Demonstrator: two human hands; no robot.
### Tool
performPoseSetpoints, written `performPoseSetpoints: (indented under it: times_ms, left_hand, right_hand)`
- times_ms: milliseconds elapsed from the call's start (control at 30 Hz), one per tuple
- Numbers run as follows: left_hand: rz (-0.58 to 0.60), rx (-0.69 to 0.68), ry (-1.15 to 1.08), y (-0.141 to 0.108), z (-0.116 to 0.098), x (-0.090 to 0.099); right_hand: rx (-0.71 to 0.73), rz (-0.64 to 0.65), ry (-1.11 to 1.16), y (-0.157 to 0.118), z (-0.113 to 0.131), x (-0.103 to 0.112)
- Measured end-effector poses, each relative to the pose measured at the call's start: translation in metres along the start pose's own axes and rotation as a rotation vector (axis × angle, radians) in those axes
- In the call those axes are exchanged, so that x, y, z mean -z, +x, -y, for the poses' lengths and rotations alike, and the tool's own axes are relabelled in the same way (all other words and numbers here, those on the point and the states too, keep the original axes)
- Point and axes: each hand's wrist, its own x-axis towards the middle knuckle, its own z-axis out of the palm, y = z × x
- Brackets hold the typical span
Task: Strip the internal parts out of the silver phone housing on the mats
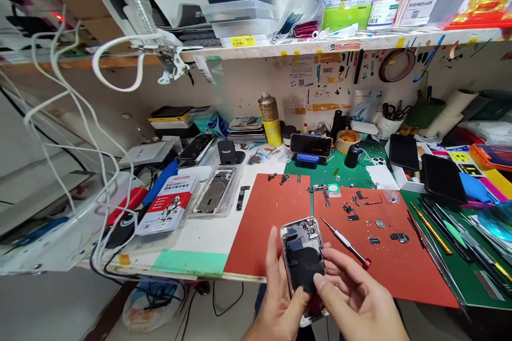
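Note:
Near the front edge of the bench, my left hand (280, 298) holds an opened phone housing (286, 234) from its left side and below. A black round charging coil (310, 261) lies over the middle of the housing's inside. My left thumb presses near the coil's lower edge. My right hand (356, 293) is closed at the housing's right side, its thumb on the coil's lower right edge and its fingertips by the housing's rim. The lower part of the housing is partly covered by my thumbs. A silver screwdriver (344, 240) with a red end lies to the right of the housing.
Under the work lies a red mat (256, 234) with several small phone parts (352, 208). Tweezers and picks (456, 229) lie at the right. Another phone housing (214, 192) sits in a clear tray at left. White cables (100, 170) hang at the far left.

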Motion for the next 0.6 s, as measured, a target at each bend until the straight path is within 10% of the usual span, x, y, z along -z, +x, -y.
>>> performPoseSetpoints:
  times_ms: [167,600]
  left_hand:
    - [0.138,-0.045,0.064,-0.013,0.027,0.025]
    - [0.059,0.065,0.126,-0.023,0.031,0.034]
  right_hand:
    - [-0.063,0.162,-0.064,0.014,0.014,0.006]
    - [-0.014,0.203,-0.177,0.014,0.013,-0.003]
